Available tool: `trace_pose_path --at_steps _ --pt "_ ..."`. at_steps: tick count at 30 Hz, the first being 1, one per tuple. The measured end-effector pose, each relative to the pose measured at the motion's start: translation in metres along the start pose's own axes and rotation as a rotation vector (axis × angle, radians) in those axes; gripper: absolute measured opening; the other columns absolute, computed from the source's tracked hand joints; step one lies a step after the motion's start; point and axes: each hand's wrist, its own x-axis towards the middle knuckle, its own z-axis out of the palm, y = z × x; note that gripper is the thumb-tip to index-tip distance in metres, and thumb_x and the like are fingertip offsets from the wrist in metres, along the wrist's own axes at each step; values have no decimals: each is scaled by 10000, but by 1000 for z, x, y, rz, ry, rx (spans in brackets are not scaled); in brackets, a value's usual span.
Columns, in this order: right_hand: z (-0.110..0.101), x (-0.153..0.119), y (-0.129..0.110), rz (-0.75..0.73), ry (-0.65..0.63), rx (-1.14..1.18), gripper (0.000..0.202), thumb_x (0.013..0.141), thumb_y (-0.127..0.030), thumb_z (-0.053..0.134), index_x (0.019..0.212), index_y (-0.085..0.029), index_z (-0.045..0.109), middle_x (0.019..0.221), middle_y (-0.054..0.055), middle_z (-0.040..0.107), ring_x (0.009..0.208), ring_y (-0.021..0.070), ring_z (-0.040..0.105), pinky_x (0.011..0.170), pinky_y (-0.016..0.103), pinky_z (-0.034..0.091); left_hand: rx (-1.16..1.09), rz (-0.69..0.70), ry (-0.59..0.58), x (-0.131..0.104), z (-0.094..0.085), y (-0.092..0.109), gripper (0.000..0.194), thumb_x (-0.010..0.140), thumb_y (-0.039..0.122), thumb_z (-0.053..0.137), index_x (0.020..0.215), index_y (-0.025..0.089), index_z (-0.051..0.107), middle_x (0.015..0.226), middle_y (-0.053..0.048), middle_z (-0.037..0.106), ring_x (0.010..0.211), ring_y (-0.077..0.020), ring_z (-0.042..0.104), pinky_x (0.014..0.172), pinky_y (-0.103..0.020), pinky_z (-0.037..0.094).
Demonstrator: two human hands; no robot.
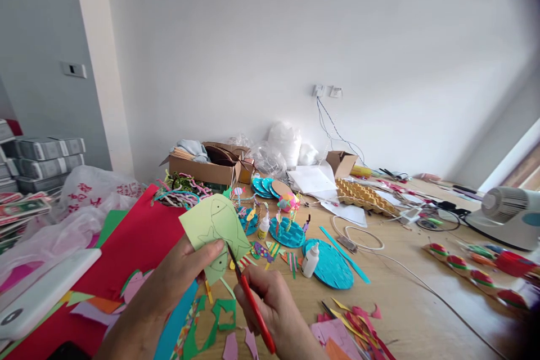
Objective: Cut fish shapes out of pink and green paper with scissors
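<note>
My left hand (pixel 185 267) pinches a light green sheet of paper (pixel 198 216) with fish outlines drawn on it, its thumb lying on the front. In my right hand (pixel 270 298) is a pair of scissors (pixel 254 306) with red handles and dark blades. The blades meet the right edge of the paper between a larger fish outline above and a smaller one below. The paper's upper right edge is cut in a curve along the larger fish. Below the hands lie green paper offcuts (pixel 225 315) and pink scraps (pixel 230 346).
Blue painted discs (pixel 333 264), a white glue bottle (pixel 311 260) and small paper fish (pixel 291 261) lie beyond my hands. Red paper (pixel 126 247) and a white device (pixel 50 292) are left. A cardboard box (pixel 202 171) stands behind; a cable (pixel 439 292) crosses the right side.
</note>
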Motion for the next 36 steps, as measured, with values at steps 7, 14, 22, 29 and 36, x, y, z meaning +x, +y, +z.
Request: trace_pose_path --at_steps 7,14,22,29,36 --pt "5 1 2 24 -23 75 329 856 -384 534 610 -206 407 511 -71 349 467 76 320 440 206 218 -17 67 61 -2 4 5 233 744 387 635 877 216 722 836 -33 763 971 -296 665 898 -342 487" --pt "3 0 3 21 -31 72 323 867 -388 520 622 -206 413 520 -67 358 469 78 328 437 207 222 22 88 6 1 -1 2 244 743 398 652 885 215 727 826 -49 770 964 -313 668 903 -366 500" --pt "1 0 0 -10 -32 25 318 881 -365 503 627 -208 394 527 -69 328 477 77 294 444 219 195 16 81 -2 -1 -2 0 171 760 379 636 735 222 701 717 -15 718 912 -282 661 877 -350 511" --pt "1 -1 0 -26 -57 10 306 890 -366 490 642 -202 419 537 -61 361 484 81 317 447 217 216 1 41 -110 -1 -5 2 297 816 348 585 1051 227 721 865 4 746 888 -243 650 855 -318 504" --pt "1 -1 -1 -25 -48 -11 320 893 -385 483 638 -204 414 536 -60 357 486 84 315 449 221 213 49 56 -181 2 -11 -1 349 852 383 573 1137 231 704 1027 -19 761 1041 -269 638 931 -325 485"
